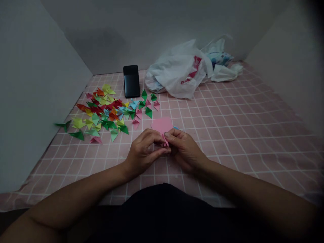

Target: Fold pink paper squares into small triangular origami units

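Small folded pink paper (165,142) is pinched between my two hands, low above the checked cloth. My left hand (145,148) grips it from the left, thumb below and fingers curled over it. From the right, my right hand (186,148) holds the same piece, its thumb pressed on top. Just beyond the fingers lies a pink paper square (162,124), its near part hidden by my hands. A bit of something blue (176,128) peeks out behind my right hand. Left of my hands spreads a pile of folded paper birds (108,109) in several colours.
A black phone (131,81) lies behind the pile, near the back wall. White plastic bags (177,67) sit at the back, with a blue-patterned packet (221,59) beside them. Pale walls enclose the pink checked tablecloth (227,118) on the left, back and right.
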Demonstrator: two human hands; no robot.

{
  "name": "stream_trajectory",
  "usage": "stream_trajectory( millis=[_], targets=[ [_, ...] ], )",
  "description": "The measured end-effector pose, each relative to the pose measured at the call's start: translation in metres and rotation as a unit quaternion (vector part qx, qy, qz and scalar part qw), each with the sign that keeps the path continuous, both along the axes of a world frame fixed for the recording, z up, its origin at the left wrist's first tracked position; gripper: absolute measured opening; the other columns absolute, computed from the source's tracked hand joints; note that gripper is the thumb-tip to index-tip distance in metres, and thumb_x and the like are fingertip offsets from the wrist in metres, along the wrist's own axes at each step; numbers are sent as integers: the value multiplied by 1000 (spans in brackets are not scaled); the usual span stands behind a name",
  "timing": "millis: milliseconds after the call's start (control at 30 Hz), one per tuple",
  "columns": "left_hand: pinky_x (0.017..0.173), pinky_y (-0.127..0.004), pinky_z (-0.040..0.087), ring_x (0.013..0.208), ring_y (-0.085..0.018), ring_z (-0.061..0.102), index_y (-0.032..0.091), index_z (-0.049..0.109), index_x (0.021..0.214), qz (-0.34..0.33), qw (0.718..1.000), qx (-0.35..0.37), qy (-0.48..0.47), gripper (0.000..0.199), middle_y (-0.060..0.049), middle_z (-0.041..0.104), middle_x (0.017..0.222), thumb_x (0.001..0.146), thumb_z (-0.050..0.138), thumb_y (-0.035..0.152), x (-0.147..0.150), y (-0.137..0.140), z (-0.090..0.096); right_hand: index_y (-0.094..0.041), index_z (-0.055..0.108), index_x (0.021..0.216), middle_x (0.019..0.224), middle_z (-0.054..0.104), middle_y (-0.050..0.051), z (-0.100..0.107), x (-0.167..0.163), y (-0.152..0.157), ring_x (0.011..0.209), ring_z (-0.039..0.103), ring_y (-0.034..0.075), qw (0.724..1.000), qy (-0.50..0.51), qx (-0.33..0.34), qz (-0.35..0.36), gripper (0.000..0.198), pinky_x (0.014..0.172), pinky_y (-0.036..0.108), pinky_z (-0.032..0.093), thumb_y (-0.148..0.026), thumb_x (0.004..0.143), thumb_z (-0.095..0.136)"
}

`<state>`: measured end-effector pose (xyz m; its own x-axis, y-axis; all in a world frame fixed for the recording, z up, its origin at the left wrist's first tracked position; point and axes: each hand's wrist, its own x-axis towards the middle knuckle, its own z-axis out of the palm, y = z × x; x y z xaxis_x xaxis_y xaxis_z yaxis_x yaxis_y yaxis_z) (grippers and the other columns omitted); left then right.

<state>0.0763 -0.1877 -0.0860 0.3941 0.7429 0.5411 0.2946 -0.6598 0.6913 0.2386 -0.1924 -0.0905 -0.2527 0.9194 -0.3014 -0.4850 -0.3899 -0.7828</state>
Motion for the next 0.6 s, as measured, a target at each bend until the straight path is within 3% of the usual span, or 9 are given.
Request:
stream_trajectory(
  millis=[267,400,533,600],
  targets=[
    [81,-31,55,90,-16,66,20,66,92,21,1000,6,-1,3,-5,69,91,90,66,17,-2,-1,0,-19,50,67,52,48,-8,1,1,-1,44,40,6,999,23,2,23,37,46,22,31,-38,76,80],
    [77,-29,56,89,-16,66,18,65,96,20,1000,-21,-10,4,-6,68,92,92,64,19,-3,0,0,-19,53,71,59,56,-6,4,1,0,46,46,6,999,39,1,29,34,48,22,37,-37,75,81],
    [75,-28,57,82,-15,66,18,63,99,7,999,-47,-17,22,-4,67,89,84,76,27,-3,1,-1,-19,54,76,65,60,-5,2,2,1,49,48,6,999,40,-7,31,31,50,22,40,-36,77,80],
    [75,-27,58,81,-14,66,19,62,98,23,999,-40,-11,21,-3,66,88,84,76,26,-3,1,-1,-19,55,78,66,60,-4,1,2,1,50,49,7,998,40,-3,40,30,51,22,41,-36,78,79]
  ],
)
